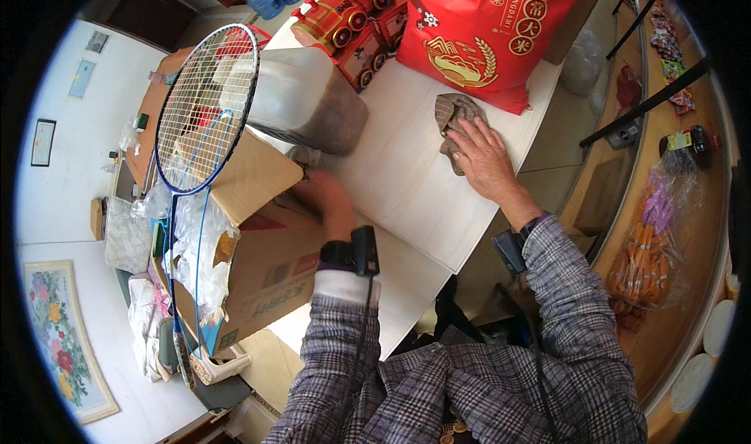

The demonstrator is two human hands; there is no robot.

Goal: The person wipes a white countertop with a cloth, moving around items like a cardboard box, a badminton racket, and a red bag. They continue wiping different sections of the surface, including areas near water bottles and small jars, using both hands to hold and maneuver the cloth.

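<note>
My right hand [484,157] lies flat, palm down, on a crumpled brown cloth [452,111] on the pale tabletop [405,150]. Above it stands a large red rice bag [487,27]. My left hand [325,194] reaches between a cardboard box [276,268] and a translucent plastic container [311,98] with dark contents. Its fingers are hidden behind the box flap [258,174], so what they touch does not show. A badminton racket [208,109] rises in front of the box, its head over the flap.
Red train-shaped gift boxes [352,21] stand behind the container. Plastic bags [199,262] fill the open box. Along the right side run wooden shelves [651,338] with packaged snacks [645,250], a dark jar [686,147] and black metal bars [651,101]. A small stool [223,368] is under the box.
</note>
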